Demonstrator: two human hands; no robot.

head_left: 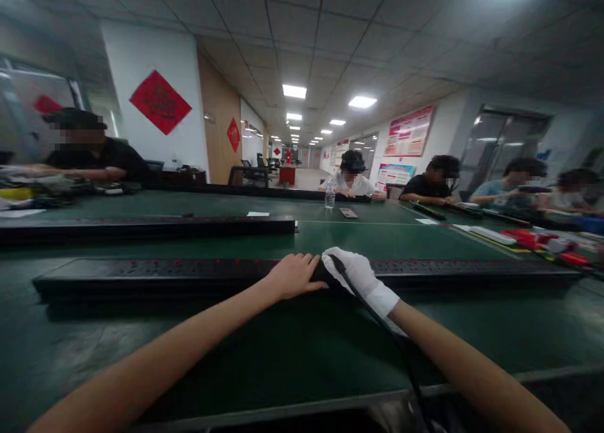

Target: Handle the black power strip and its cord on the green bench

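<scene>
A long black bar (189, 275) with a row of small red dots on top, like a power strip, lies across the green table in front of me. My left hand (293, 277) is bare and grips the bar near its middle, fingers over the top and thumb along the near side. Just beside it is my right hand (356, 275), in a white glove, closed around a black cable (348, 281). The cable's thicker end shows at the glove's fingers, and its length runs down toward the table's near edge. The gloved fingertips are partly hidden against the bar.
Behind lies a second black bar (155, 230). Farther back stand a clear plastic bottle (329, 196) and a phone-like flat object (348, 213). Red and white items (542, 241) lie at the right. Several people sit around the green table (264, 364).
</scene>
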